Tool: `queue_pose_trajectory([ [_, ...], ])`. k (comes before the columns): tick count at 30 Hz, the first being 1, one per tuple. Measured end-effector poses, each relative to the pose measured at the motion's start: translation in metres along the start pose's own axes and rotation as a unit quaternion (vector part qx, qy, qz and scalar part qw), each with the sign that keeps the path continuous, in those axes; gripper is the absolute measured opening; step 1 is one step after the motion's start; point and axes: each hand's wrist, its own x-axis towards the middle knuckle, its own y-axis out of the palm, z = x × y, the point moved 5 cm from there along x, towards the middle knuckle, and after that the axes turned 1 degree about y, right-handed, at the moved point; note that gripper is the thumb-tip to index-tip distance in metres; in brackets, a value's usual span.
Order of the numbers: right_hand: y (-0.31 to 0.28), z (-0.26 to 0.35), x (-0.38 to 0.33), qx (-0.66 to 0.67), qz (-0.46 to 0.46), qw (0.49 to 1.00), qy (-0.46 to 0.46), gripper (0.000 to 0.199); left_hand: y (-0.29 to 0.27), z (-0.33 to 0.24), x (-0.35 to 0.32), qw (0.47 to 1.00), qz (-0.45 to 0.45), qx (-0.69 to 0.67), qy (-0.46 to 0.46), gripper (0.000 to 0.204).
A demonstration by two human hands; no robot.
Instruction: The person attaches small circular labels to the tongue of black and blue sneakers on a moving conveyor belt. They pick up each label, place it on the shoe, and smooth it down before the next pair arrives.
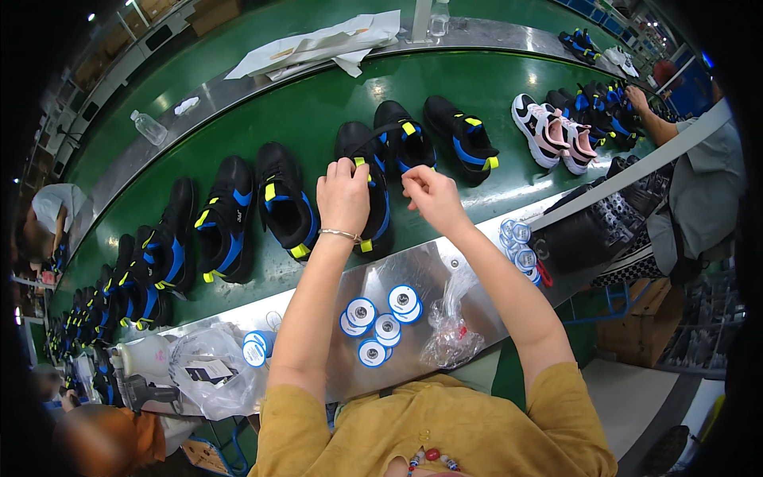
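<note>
My left hand is closed on the upper of a black-and-blue sports shoe with yellow-green tabs, hiding much of its opening. To its right, my right hand is raised with thumb and fingers pinched together; what lies between them, if anything, is too small to make out. Just beyond it stands another black-and-blue shoe. A further shoe stands left of my left hand. Between my forearms, several round white tags with blue rims lie on the metal ledge.
Matching shoes line the green belt on the left. Pink-and-white shoes stand right. A clear plastic bag, tag stacks and a heat gun lie along the ledge. A slanted white bar separates me from a co-worker.
</note>
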Motion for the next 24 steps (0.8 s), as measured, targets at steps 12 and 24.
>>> queue_pose_trajectory([
  [12,0.014,0.058,0.044,0.345,0.047,0.937,0.000,0.021,-0.036,-0.004,-0.034,0.984,-0.168,-0.061,0.008,0.025],
  [24,0.024,0.019,-0.002,0.220,0.117,0.968,0.031,0.023,-0.059,0.019,-0.074,0.967,-0.213,-0.123,-0.061,0.036],
])
